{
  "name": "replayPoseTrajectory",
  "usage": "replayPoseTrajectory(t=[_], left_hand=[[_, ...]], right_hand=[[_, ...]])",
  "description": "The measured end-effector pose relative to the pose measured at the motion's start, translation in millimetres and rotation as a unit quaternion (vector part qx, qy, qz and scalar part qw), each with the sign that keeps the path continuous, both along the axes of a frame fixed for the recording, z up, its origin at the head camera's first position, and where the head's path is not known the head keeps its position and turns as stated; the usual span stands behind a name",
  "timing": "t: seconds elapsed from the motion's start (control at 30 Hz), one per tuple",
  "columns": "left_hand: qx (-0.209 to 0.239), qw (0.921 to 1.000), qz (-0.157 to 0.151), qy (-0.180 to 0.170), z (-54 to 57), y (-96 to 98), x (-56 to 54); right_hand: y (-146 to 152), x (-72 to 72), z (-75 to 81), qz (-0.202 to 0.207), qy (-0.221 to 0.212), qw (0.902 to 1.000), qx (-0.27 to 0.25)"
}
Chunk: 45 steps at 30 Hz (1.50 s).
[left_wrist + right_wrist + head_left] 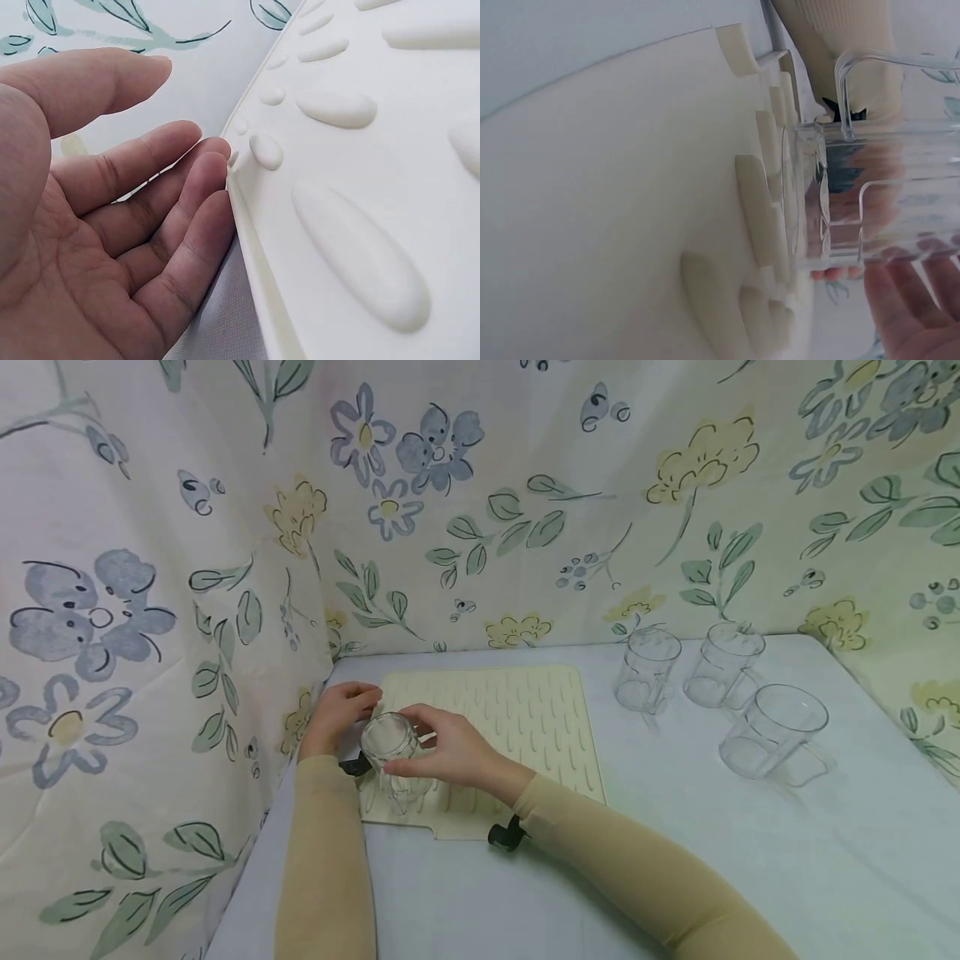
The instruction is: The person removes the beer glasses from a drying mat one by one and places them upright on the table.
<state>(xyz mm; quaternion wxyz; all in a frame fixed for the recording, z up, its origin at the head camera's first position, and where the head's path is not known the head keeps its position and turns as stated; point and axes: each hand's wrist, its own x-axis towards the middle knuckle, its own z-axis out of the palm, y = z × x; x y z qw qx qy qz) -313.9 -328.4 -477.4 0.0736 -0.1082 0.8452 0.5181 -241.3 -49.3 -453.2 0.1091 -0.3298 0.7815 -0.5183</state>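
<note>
My right hand [450,747] holds a clear glass mug [390,739] over the left front part of a cream ribbed drying mat [517,710], thumb on one side and fingers on the other. In the right wrist view the mug [911,157] lies close to the mat's raised ribs [754,202]. A second handle-like outline shows through the glass; I cannot tell whether it belongs to another mug. My left hand [341,714] is at the mat's left edge. In the left wrist view its loosely bent fingers [202,232] touch that edge, the thumb held apart.
Three clear glass mugs stand right of the mat: one at the back [647,672], another [723,668] beside it and a larger-looking one [772,731] nearer. A white cloth [465,893] covers the table. Floral curtains [480,527] hang behind and at the left.
</note>
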Motion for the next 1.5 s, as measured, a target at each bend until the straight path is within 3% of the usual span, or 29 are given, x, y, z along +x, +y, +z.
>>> replayPoseTrajectory(t=[0.43,0.87,1.5], left_hand=[[-0.005,0.9999,0.009,-0.013,0.0,-0.3,1.8],[-0.009,0.9999,0.006,-0.001,-2.4,-1.5,-1.7],[-0.022,0.9997,0.002,0.005,-2.5,-0.1,-2.2]], right_hand=[[-0.6,-0.6,-3.3,-0.004,-0.003,0.9999,-0.011],[0.8,0.2,-0.7,-0.015,0.009,0.9996,-0.023],[22.7,-0.4,33.8,-0.043,0.044,0.9957,-0.070]])
